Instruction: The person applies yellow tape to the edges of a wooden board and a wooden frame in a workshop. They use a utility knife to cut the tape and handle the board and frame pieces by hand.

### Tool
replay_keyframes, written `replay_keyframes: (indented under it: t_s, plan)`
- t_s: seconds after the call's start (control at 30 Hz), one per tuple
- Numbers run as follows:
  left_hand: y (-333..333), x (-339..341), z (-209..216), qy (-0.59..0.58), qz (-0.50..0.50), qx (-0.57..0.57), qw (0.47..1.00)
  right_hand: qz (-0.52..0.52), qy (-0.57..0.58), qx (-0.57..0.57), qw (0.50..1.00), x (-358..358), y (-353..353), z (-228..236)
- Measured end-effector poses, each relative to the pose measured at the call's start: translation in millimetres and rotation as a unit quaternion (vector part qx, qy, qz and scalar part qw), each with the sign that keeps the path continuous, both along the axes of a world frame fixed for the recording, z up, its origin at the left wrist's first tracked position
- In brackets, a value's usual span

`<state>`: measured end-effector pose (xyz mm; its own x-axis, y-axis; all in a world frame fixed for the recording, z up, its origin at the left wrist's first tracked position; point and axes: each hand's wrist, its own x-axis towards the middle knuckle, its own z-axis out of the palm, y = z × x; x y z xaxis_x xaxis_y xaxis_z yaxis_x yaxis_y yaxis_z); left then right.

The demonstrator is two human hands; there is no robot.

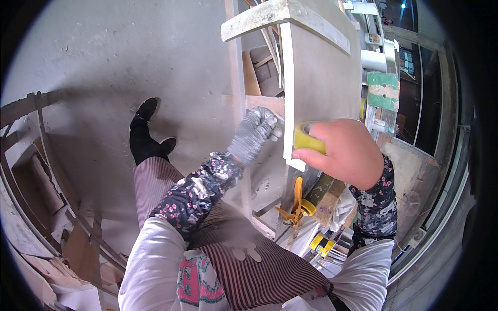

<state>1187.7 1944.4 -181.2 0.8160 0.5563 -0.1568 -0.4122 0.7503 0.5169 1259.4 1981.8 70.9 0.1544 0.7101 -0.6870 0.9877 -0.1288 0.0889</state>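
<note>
My right hand (350, 150) is bare and grips a roll of yellow tape (300, 139), thumb on its near side and fingers partly inside the ring. The roll is beside a white strip (288, 93) along the left edge of a pale flat panel (324, 78). Left of that strip is my left hand (257, 132), in a grey, stained glove. Its fingers are curled together close to the panel's edge. Whatever they pinch, if anything, is too small to name.
A yellow-orange clamp (296, 207) is below the panel, near a yellow-and-black container (322, 244). Bottles and a green board (383, 90) line the right side. A white-topped wooden piece (254, 20) juts out at the far end. Wooden frames (46, 150) stand at the left.
</note>
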Motion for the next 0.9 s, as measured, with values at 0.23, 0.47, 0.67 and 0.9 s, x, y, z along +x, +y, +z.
replay_keyframes:
  t_s: [0.23, 0.47, 0.67, 0.9]
  plan:
    - [-29.2, 44.0, 10.6, 0.047, 0.081, 0.030, 0.995, 0.004, 0.041, 0.006, 0.999, 24.5, -2.3, -6.8]
    - [-32.4, 71.5, 1.6, -0.067, 0.054, -0.363, 0.928, -0.045, 0.107, 0.010, 0.993, 44.2, -6.3, -7.9]
    - [-33.5, -8.5, 27.7, 0.112, 0.056, -0.045, 0.991, -0.198, 0.165, 0.000, 0.966, 59.1, -11.8, -9.9]
    - [-6.7, -17.8, 58.6, 0.231, -0.171, 0.250, 0.925, -0.182, 0.213, 0.047, 0.959, 64.6, -16.7, -13.1]
